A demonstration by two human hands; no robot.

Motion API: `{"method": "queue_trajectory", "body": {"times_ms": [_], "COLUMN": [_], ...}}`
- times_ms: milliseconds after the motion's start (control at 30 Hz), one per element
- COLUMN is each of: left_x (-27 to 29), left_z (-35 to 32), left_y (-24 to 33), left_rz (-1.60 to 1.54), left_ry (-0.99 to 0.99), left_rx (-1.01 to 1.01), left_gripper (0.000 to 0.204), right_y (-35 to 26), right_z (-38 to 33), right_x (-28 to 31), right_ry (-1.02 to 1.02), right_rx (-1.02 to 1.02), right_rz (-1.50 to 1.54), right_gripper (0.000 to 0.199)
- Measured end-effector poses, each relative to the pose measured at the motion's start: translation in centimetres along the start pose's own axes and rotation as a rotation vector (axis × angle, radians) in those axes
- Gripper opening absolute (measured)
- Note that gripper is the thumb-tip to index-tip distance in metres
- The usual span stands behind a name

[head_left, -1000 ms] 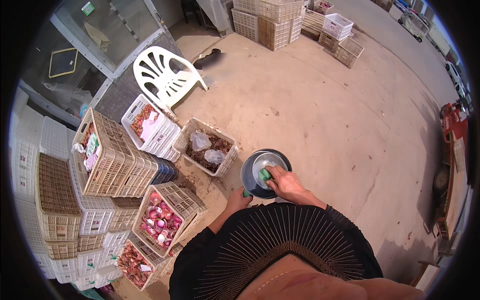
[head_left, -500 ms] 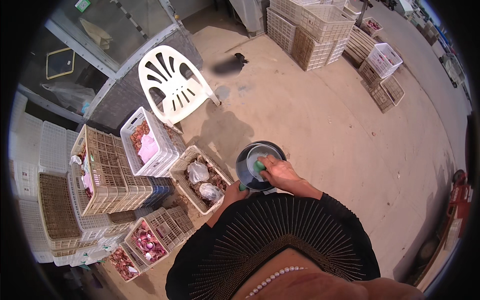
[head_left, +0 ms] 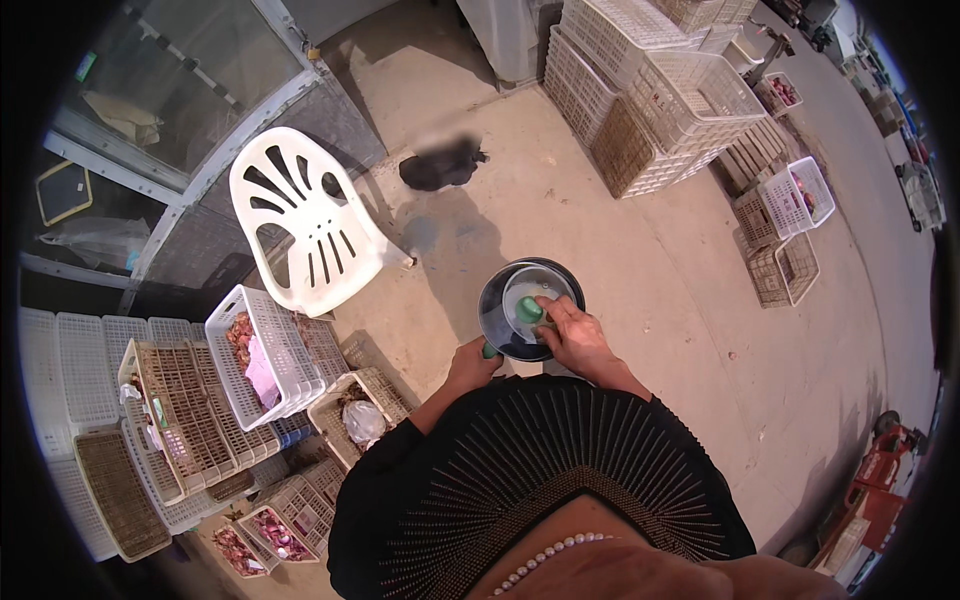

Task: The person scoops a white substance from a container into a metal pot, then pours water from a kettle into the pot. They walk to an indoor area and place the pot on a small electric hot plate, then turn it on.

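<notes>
In front of my body I carry a dark round pot (head_left: 494, 325). My left hand (head_left: 473, 368) is closed around its green handle (head_left: 489, 350), of which only the end shows. A round clear lid (head_left: 518, 287) sits over the pot's opening, smaller than the dark rim around it. My right hand (head_left: 577, 338) pinches the lid's green knob (head_left: 528, 309) from the right side. Whether the lid rests on the pot or is held slightly above it, I cannot tell. The pot's contents cannot be made out.
A white plastic chair (head_left: 315, 245) stands ahead on the left. Crates (head_left: 285, 350) with onion-like pieces and bags line my left. A dark, partly blurred shape (head_left: 438, 168) lies on the concrete floor (head_left: 670, 350). Stacked crates (head_left: 640, 130) stand at the back right; red machinery (head_left: 885, 475) at far right.
My view has shifted, so the chair and left crates appear farther left and lower. More of the green knob shows between my right fingers. Both hands keep their hold.
</notes>
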State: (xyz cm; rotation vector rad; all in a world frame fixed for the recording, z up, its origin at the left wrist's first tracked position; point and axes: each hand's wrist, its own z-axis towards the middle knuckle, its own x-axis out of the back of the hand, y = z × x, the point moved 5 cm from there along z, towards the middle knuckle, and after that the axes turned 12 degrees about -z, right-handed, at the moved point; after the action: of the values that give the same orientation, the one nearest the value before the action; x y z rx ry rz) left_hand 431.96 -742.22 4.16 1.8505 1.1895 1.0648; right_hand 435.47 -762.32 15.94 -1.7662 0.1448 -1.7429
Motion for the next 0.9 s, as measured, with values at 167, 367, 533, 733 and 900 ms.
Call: {"method": "queue_trajectory", "body": {"times_ms": [167, 367, 533, 733, 900], "left_x": [1.1, 4.9, 10.6, 19.6, 28.7], "left_z": [12.8, 24.5, 35.5, 49.4, 59.4], "left_y": [5.9, 13.8, 16.6, 18.7, 23.5], "left_rz": [0.012, -0.125, -0.206, -0.188, -0.267], "left_ry": [0.126, 0.315, 0.442, 0.514, 0.578], "left_rx": [0.062, 0.104, 0.127, 0.153, 0.117], "left_gripper": [0.035, 0.037, 0.037, 0.032, 0.028], "right_y": [8.6, 12.7, 14.6, 14.8, 12.9], "right_z": [14.5, 32.7, 47.6, 66.2, 81.7], "right_x": [1.0, 4.9, 3.0, 0.7, 0.5], "right_ry": [-0.116, -0.219, -0.31, -0.386, -0.432], "right_rx": [0.122, 0.342, 0.419, 0.511, 0.583], "right_rz": [-0.07, -0.015, -0.016, -0.072, -0.1], "right_gripper": [0.047, 0.043, 0.042, 0.042, 0.042]}}
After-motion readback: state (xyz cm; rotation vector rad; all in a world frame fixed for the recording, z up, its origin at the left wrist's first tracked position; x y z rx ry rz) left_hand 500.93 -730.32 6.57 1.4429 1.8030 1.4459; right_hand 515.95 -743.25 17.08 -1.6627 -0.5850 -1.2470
